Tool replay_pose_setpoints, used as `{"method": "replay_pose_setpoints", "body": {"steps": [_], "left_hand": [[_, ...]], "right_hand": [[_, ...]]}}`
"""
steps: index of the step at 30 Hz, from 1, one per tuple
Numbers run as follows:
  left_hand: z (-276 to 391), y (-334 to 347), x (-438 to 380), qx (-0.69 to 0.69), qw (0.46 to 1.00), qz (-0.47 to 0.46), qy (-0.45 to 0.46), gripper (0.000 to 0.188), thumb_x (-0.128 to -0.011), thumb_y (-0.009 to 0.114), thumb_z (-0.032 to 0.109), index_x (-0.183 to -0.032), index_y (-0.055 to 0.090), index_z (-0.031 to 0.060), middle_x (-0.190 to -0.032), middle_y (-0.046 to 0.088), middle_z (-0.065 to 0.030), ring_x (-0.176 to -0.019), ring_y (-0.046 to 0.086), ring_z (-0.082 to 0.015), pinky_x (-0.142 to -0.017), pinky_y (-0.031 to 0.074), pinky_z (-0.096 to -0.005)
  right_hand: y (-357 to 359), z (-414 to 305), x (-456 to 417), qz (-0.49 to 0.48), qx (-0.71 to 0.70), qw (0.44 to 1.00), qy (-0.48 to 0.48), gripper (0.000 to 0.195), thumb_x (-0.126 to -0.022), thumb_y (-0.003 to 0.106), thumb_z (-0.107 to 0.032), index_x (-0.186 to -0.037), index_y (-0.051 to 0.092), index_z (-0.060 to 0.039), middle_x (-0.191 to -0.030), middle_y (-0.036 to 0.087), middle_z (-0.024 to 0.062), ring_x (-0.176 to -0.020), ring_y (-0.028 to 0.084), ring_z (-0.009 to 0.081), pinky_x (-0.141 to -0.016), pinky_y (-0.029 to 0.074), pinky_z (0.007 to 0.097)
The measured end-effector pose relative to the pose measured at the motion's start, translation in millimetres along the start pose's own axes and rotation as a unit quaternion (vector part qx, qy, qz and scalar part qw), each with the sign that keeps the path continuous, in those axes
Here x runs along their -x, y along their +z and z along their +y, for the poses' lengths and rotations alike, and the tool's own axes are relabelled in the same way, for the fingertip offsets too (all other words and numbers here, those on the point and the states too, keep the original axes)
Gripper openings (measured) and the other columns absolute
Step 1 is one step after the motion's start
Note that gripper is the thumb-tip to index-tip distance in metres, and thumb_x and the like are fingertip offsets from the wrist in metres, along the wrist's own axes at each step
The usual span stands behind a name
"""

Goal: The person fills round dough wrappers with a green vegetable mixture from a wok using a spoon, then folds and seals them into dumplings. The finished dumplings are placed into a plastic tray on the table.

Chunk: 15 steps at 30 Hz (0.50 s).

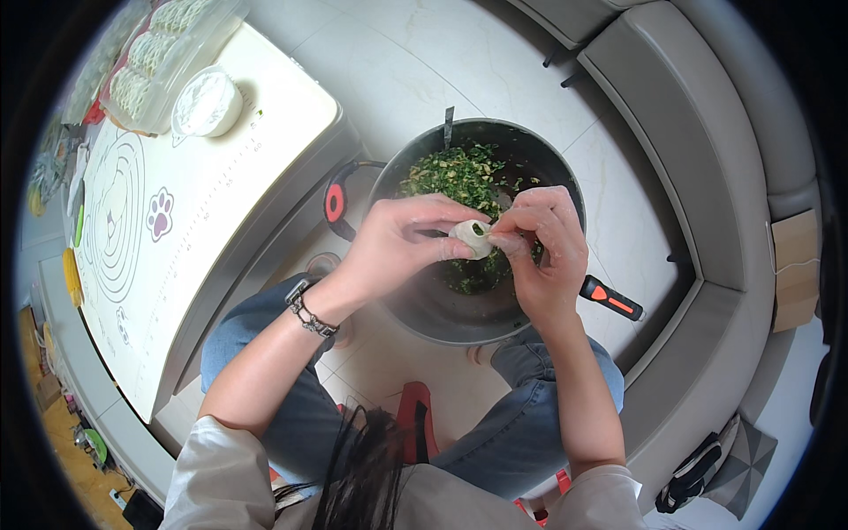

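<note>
Over a large dark pan (417, 318), my left hand (404, 235) holds a small dough dumpling (469, 240) between thumb and fingers. Green filling shows through an opening at its top. The fingertips of my right hand (546, 242) pinch the dumpling's dough edge from the right. Beneath both hands, chopped green and yellow filling (457, 172) lies in the pan, with a metal utensil handle (448, 126) sticking up at the far rim.
At left stands a table with a printed white mat (192, 205), a bowl of white powder (207, 103) and clear containers of pleated dumplings (149, 53). The pan's black and orange handle (611, 298) points right, towards a grey sofa (689, 152). My knees flank the pan's near side.
</note>
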<state>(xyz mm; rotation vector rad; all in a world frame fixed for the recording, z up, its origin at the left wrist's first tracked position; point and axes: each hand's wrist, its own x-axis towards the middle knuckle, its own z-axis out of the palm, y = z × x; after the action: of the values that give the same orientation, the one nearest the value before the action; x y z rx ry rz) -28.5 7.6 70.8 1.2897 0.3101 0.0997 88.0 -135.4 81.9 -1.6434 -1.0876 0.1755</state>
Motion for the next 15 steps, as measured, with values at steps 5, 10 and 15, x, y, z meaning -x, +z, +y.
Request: {"method": "replay_pose_setpoints", "body": {"steps": [5,10,15], "left_hand": [[-2.6,-3.3,0.6,-0.050,0.999,-0.016,0.013,0.030,-0.077,0.068,-0.001,-0.107,0.064,-0.0018,-0.101,0.063,-0.0082,-0.095,0.062,-0.0165,-0.083,0.050,-0.0271],[0.3,-0.8,0.4,-0.039,0.999,-0.012,-0.002,0.028,-0.076,0.069,-0.001,-0.104,0.066,-0.0007,-0.098,0.064,-0.0076,-0.091,0.062,-0.0141,-0.081,0.050,-0.0261],[-3.3,1.4,0.3,-0.043,0.999,-0.008,-0.003,0.028,-0.076,0.070,0.002,-0.104,0.066,-0.0004,-0.097,0.065,-0.0068,-0.090,0.062,-0.0141,-0.080,0.050,-0.0262]], "right_hand": [[2.0,-10.6,-5.6,-0.005,-0.048,0.994,0.094,0.022,-0.066,0.068,0.009,-0.084,0.066,-0.0032,-0.084,0.050,0.0028,-0.067,0.048,0.0098,-0.053,0.037,0.0216],[0.4,2.6,-0.6,-0.028,-0.088,0.991,0.096,0.020,-0.066,0.068,0.008,-0.081,0.068,-0.0049,-0.084,0.050,0.0008,-0.065,0.046,0.0073,-0.052,0.035,0.0208],[2.4,2.6,-0.1,-0.012,-0.042,0.995,0.091,0.015,-0.068,0.067,0.009,-0.078,0.065,-0.0021,-0.083,0.050,0.0018,-0.064,0.047,0.0079,-0.052,0.036,0.0215]]}}
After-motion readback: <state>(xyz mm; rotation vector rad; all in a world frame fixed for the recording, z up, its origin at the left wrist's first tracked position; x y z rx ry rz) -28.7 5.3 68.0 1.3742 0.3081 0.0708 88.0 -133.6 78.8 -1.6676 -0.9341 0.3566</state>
